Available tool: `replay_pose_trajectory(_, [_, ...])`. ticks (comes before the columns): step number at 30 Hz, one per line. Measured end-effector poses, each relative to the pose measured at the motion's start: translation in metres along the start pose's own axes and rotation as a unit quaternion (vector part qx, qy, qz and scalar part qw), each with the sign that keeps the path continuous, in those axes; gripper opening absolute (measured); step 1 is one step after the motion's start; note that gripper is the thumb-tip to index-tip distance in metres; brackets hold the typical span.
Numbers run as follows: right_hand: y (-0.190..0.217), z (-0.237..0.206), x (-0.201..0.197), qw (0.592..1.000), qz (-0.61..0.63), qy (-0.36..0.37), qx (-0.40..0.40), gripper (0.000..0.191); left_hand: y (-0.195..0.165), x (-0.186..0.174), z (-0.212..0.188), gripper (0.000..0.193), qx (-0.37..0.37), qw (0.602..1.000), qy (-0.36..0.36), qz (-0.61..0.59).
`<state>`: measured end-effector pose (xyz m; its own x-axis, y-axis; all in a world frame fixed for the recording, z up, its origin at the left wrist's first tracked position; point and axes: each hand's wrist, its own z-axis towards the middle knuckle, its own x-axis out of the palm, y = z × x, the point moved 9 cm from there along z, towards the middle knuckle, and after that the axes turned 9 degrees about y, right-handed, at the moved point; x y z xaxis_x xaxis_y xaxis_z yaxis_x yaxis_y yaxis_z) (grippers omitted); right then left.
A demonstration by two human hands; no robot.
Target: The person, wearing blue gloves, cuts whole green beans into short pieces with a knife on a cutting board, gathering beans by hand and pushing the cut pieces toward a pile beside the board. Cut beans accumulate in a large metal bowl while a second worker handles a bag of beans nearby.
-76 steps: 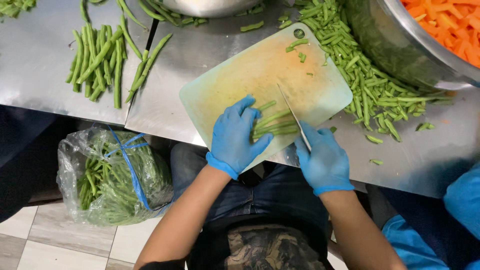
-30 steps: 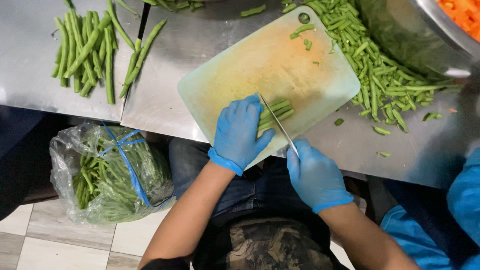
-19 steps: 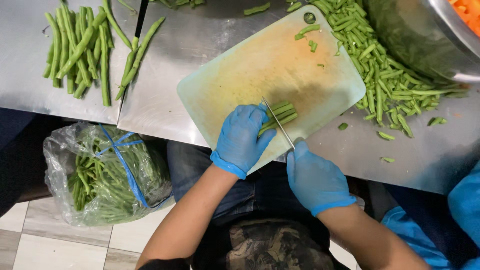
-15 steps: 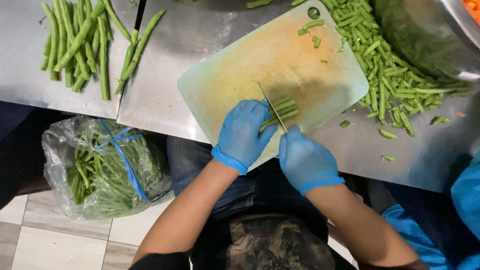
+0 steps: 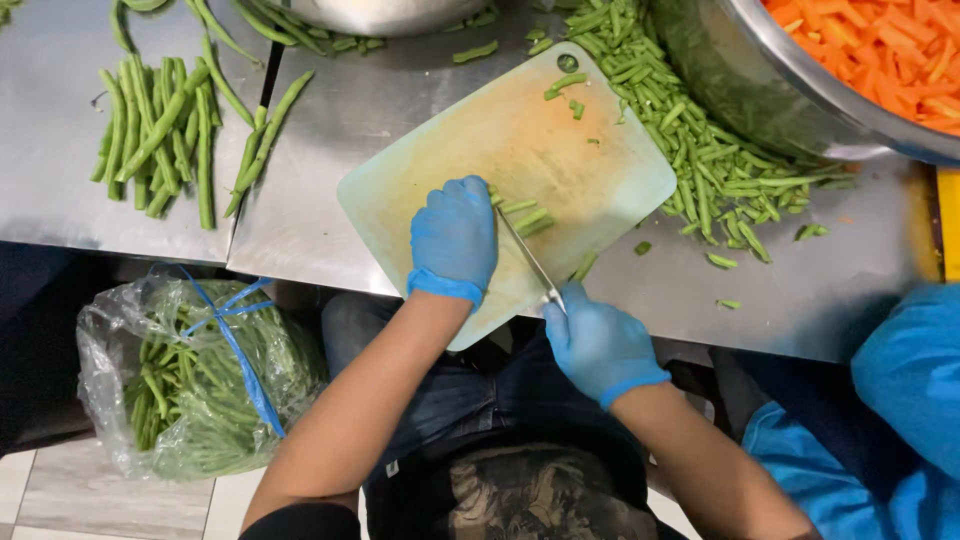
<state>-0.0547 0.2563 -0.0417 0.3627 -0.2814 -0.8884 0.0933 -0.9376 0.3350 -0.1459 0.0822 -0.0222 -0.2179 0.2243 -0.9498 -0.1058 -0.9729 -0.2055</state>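
Bare upper half of pale plastic cutting board [image 5: 520, 140], hemmed rightward by chopped green bean pile [image 5: 700, 150] and steel bowl [image 5: 770, 90]

Two hands in blue gloves show, the left hand [image 5: 455, 238] and the right hand [image 5: 598, 343]. One pale, orange-stained plastic cutting board [image 5: 510, 170] lies on the steel counter, with one slim-bladed knife [image 5: 530, 260]. One large steel bowl of orange carrot sticks [image 5: 800, 80] stands at the top right. One clear plastic bag of green beans [image 5: 190, 375] sits below. About a dozen whole green beans [image 5: 160, 135] lie at the left; the cut pieces [image 5: 700, 165] are too many to count.
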Motion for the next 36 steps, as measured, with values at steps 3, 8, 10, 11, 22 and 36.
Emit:
replay_pose_trajectory(3, [-0.016,0.015,-0.023,0.997,0.058,-0.053,-0.006,0.030,0.006,0.001,0.004,0.017,0.006,0.999,0.011,-0.034])
replay_pose_trajectory(8, [-0.039,0.034,-0.058,0.981,0.143,-0.125,-0.045,0.034,0.008,-0.033,-0.005,0.029,0.040,0.978,-0.040,-0.199])
replay_pose_trajectory(10, [-0.052,0.038,-0.060,0.979,0.153,-0.135,-0.027,0.037,-0.006,-0.032,-0.003,0.031,0.056,0.986,0.008,-0.158])
replay_pose_trajectory(11, [-0.058,0.040,-0.058,0.979,0.153,-0.132,-0.016,0.039,-0.012,-0.030,-0.002,0.033,0.061,0.988,0.033,-0.137])
replay_pose_trajectory(22, [-0.057,0.027,-0.032,0.972,0.156,-0.173,-0.004,0.033,-0.048,0.016,0.013,0.020,0.086,0.992,0.052,-0.072])
replay_pose_trajectory(36, [0.013,0.016,-0.042,0.945,0.009,-0.306,-0.120,0.029,-0.038,0.024,0.026,0.018,0.045,0.990,0.111,-0.074])
